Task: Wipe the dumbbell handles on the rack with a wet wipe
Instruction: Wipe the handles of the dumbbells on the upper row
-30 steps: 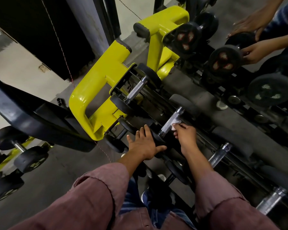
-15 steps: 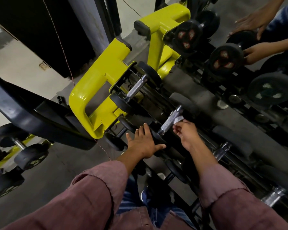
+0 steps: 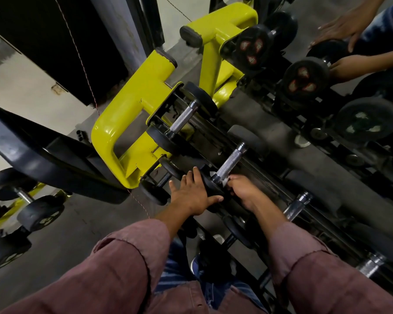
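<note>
Grey concrete floor, glossy yellow tube frame on black rack. Knurled steel handle between round black rubber heads, tight gaps to neighbouring dumbbells. White wipe bunched at handle's near end, pinched there by right hand. Left hand flat, fingers spread on the near head, just beside right.

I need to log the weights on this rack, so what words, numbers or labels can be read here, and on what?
No text can be read.
Upper-row dumbbell end plates: red, worn emblem marks, no legible characters.
Right-hand end plate: pale, worn patches, unreadable.
Floor dumbbell at left: faint pale marks, too blurred.
Yellow rack frame and the knurled handle being wiped: no markings visible.
</note>
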Demonstrator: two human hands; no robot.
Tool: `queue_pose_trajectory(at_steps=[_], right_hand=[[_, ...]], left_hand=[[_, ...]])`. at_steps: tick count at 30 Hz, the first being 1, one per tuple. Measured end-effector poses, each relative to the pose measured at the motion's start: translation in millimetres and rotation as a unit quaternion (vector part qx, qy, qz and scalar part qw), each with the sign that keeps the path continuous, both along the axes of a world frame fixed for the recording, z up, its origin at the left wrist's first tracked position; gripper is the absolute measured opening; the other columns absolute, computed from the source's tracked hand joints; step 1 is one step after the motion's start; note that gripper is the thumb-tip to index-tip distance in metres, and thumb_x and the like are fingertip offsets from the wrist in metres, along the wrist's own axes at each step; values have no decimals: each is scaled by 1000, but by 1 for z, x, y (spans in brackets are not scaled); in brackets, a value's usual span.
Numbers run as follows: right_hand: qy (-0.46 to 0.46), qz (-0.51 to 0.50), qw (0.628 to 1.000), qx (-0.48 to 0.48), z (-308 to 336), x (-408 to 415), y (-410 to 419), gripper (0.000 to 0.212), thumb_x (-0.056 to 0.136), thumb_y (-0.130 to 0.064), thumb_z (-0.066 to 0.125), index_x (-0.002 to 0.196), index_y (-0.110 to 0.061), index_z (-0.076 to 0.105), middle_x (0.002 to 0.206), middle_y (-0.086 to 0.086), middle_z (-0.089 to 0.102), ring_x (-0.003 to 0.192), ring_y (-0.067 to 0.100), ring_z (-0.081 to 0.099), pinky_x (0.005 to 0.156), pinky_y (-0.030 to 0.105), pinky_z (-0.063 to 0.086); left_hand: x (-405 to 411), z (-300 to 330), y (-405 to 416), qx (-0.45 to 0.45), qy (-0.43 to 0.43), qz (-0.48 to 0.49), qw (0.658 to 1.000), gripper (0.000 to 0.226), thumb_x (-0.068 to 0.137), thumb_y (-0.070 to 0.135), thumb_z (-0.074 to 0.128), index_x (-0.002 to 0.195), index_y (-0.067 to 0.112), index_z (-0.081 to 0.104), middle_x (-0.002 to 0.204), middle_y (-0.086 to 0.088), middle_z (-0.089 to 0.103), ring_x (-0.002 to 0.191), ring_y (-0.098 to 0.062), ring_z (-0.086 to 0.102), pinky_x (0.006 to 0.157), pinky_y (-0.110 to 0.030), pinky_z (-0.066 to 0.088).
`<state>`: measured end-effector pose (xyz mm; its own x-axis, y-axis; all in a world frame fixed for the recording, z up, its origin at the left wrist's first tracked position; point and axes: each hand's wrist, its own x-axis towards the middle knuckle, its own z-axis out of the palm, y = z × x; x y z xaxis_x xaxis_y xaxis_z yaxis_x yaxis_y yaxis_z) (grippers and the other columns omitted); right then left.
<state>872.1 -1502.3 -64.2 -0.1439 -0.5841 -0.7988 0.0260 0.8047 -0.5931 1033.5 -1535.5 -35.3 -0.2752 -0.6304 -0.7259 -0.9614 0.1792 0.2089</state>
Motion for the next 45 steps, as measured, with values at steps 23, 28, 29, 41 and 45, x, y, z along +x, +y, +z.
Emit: queue_pose_trajectory(at_steps=[23, 28, 29, 41, 45], right_hand=[[440, 604, 611, -262, 24, 11, -38, 25, 95, -18, 51, 117, -17, 65, 120, 3, 56, 111, 24, 48, 92, 38, 45], [454, 726, 497, -141, 30, 18, -62, 31, 95, -31, 52, 122, -21, 62, 125, 1, 59, 118, 26, 49, 98, 44, 36], [445, 742, 491, -105, 29, 20, -66, 34, 94, -33, 53, 125, -22, 60, 126, 1, 60, 118, 25, 50, 100, 45, 34], [322, 718, 604, -124, 30, 1, -81, 12, 84, -37, 51, 93, -29, 53, 96, -2, 65, 93, 22, 62, 89, 40, 38], [314, 645, 673, -178, 30, -6, -83, 28, 92, -51, 43, 79, -31, 58, 94, -5, 67, 92, 20, 63, 79, 38, 43]], left_hand=[[1, -11, 3, -13, 28, 31, 999, 125, 80, 84, 52, 160, 14, -14, 171, -9, 0, 157, -26, 3, 120, -66, 0], [3, -14, 4, -9, 31, 29, 999, 127, 80, 85, 51, 160, 14, -17, 171, -9, -3, 157, -27, 1, 120, -66, -1], [2, -12, 4, -9, 31, 29, 999, 127, 80, 85, 51, 159, 13, -18, 171, -10, -3, 157, -28, 1, 120, -66, -1], [4, -14, 3, -6, 44, 38, 998, 127, 80, 83, 54, 160, 14, -16, 171, -11, 0, 157, -30, 3, 119, -67, -1], [5, -18, 4, -13, 39, 31, 999, 128, 79, 86, 51, 160, 14, -16, 171, -10, 0, 157, -28, 3, 119, -66, 1]])
